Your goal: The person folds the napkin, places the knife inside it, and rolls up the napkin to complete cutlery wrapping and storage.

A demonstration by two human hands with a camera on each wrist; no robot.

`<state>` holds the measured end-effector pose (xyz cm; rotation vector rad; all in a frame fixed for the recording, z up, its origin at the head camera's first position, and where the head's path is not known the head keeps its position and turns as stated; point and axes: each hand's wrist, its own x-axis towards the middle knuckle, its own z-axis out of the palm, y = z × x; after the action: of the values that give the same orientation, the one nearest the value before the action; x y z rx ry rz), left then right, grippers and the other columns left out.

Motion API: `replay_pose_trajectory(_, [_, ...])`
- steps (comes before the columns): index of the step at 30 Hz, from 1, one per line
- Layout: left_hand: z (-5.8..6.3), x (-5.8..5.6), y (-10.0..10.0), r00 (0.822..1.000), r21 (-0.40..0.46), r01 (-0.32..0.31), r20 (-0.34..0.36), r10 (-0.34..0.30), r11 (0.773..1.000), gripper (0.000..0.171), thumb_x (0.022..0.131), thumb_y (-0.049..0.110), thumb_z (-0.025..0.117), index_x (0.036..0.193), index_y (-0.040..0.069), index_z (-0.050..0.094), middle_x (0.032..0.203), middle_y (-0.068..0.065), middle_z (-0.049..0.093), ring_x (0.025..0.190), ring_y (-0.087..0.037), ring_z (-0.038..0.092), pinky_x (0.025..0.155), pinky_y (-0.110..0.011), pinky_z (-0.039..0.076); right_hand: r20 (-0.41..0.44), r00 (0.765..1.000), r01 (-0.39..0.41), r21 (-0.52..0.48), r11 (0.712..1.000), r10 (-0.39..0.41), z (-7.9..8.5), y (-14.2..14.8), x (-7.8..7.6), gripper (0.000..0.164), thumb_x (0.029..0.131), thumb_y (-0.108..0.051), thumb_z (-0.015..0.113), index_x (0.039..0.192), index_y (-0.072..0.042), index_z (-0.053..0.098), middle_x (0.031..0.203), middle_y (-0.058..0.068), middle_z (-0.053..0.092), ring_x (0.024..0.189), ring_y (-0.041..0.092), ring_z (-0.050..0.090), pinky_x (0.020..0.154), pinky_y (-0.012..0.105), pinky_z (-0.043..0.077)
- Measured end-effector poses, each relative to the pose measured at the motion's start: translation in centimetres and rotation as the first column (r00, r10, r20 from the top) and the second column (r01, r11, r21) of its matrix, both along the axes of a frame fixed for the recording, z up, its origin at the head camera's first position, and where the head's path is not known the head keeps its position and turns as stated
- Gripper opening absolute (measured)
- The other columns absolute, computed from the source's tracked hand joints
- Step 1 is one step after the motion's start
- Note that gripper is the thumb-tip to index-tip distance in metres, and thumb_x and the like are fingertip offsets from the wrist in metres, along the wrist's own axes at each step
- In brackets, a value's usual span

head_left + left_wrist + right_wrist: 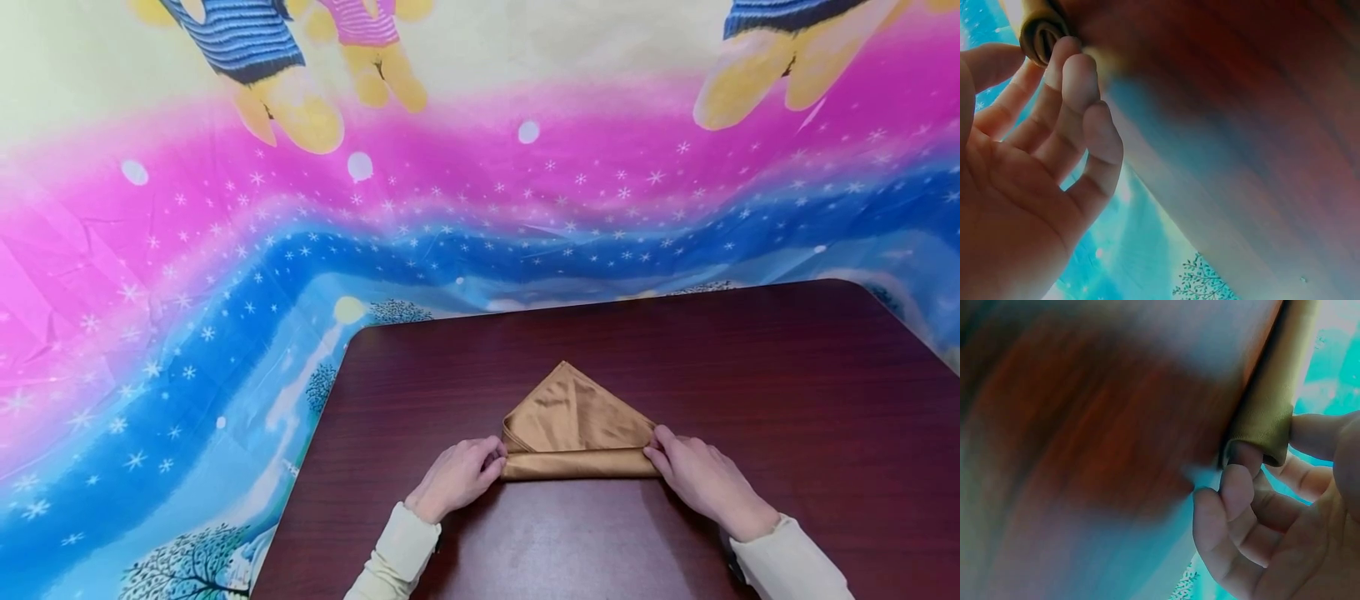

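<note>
A shiny golden-brown cloth [576,408] lies on the dark table, its upper part a triangle pointing away from me. Along its near side runs a flat rolled band [577,465]. My left hand [459,473] pinches the left end of that band; the left wrist view shows the coiled layers of the roll's end [1040,34] between thumb and fingers. At the opposite end, my right hand [703,477] grips the band. Its thumb presses the outside of the roll [1266,409] in the right wrist view, while a fingertip sits in the roll's open end.
The reddish-brown table [787,367] has rounded far corners and a glossy surface. Behind it and along its left side hangs a printed sheet [450,183] with snowflakes, trees and cartoon figures. Pale sleeves [787,558] cover both forearms.
</note>
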<state>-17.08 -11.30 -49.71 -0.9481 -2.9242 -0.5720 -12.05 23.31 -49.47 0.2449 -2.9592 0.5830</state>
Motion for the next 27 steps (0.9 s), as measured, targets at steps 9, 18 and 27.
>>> replay_pose_trajectory(9, [-0.32, 0.07, -0.02, 0.996, 0.005, 0.014, -0.09, -0.014, 1.0, 0.006, 0.09, 0.026, 0.064, 0.094, 0.022, 0.066, 0.083, 0.011, 0.057, 0.068, 0.0, 0.051, 0.058, -0.017, 0.042, -0.043, 0.999, 0.0, 0.026, 1.0, 0.001, 0.13, 0.01, -0.05, 0.012, 0.089, -0.023, 0.067, 0.085, -0.017, 0.058, 0.08, 0.0, 0.052, 0.07, 0.021, 0.055, 0.05, 0.036, 0.041])
replay_pose_trajectory(18, [-0.2, -0.03, 0.35, 0.986, -0.005, 0.072, -0.148, -0.072, 0.997, 0.007, 0.086, 0.019, 0.067, 0.091, 0.023, 0.07, 0.093, 0.011, 0.057, 0.072, 0.001, 0.051, 0.064, -0.015, 0.045, -0.19, 0.978, -0.075, 0.079, 0.994, 0.089, 0.03, -0.26, -0.19, 0.014, 0.083, -0.014, 0.071, 0.079, -0.018, 0.058, 0.085, -0.003, 0.053, 0.076, 0.016, 0.05, 0.055, 0.031, 0.042])
replay_pose_trajectory(27, [-0.18, 0.07, 0.1, 0.984, -0.001, 0.074, -0.162, -0.073, 0.997, 0.007, 0.085, 0.024, 0.069, 0.092, 0.022, 0.07, 0.091, 0.011, 0.06, 0.07, 0.0, 0.052, 0.065, -0.016, 0.046, -0.184, 0.968, -0.157, 0.089, 0.983, 0.172, 0.11, 0.45, 0.23, 0.017, 0.081, -0.025, 0.076, 0.087, -0.019, 0.061, 0.086, -0.007, 0.052, 0.077, 0.011, 0.05, 0.06, 0.03, 0.044])
